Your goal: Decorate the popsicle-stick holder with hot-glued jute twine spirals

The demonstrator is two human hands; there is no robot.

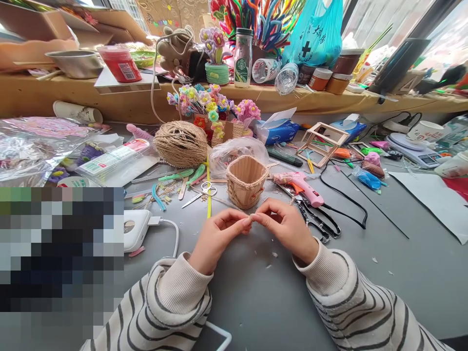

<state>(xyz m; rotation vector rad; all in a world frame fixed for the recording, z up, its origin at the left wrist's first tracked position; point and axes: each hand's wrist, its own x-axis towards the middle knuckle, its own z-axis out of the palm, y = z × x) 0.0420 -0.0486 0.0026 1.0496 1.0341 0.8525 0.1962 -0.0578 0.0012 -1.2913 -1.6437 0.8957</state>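
Observation:
My left hand (224, 235) and my right hand (287, 226) meet fingertip to fingertip above the grey table. Both are closed in a pinch; whatever lies between the fingertips is too small to make out. Just beyond them stands a small wooden basket (244, 187), upright, with twine around its rim. To its left lie scissors (199, 194) beside a yellow strip (208, 190). A pink glue gun (305, 187) rests right of the basket, above black-handled pliers (314, 222).
Behind the basket sit a ball of twine (181, 145) and a clear plastic bag (234, 151). A white power bank (136, 230) with a cable is at left. Farther right are a wooden frame (323, 144), a kitchen scale (415, 150) and white paper (433, 200). A cluttered shelf (204, 100) runs along the back.

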